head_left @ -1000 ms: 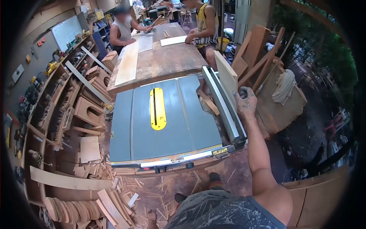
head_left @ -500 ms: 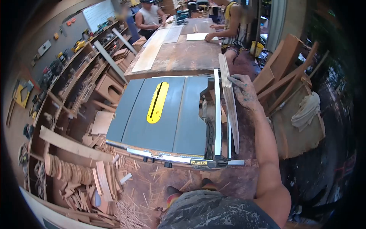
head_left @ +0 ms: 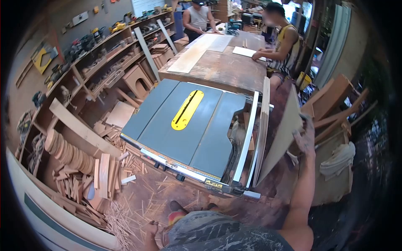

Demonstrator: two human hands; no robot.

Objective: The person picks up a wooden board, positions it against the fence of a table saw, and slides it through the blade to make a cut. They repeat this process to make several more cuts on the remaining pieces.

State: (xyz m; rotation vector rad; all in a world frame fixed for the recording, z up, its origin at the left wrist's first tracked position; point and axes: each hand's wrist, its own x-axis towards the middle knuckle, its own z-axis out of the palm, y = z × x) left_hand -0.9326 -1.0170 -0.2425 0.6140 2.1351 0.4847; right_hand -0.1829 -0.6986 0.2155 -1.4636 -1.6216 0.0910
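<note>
My right hand (head_left: 305, 136) grips the edge of a thin plywood panel (head_left: 282, 136), fingers and thumb closed on it. The panel stands tilted, its lower corner close to several upright sheets (head_left: 263, 125) that lean along the right side of the table saw (head_left: 180, 121). A yellow insert (head_left: 188, 110) with a dark slot lies in the saw's grey top. Low by my body, my left hand (head_left: 151, 228) hangs with its fingers loosely curled and nothing visible in them. Loose wood strips lie on the floor near it.
Behind the saw, a large worktable (head_left: 226, 69) carries pale boards. Two people stand or sit around it. Wood offcuts (head_left: 75, 180) and thin strips (head_left: 119, 219) cover the floor at left. Tool shelves (head_left: 96, 62) line the left wall; timber pieces (head_left: 331, 100) lean at right.
My right hand has swung one plywood panel rightward, away from the stacked sheets beside the saw. The view has shifted, and my left hand now shows more fully.
</note>
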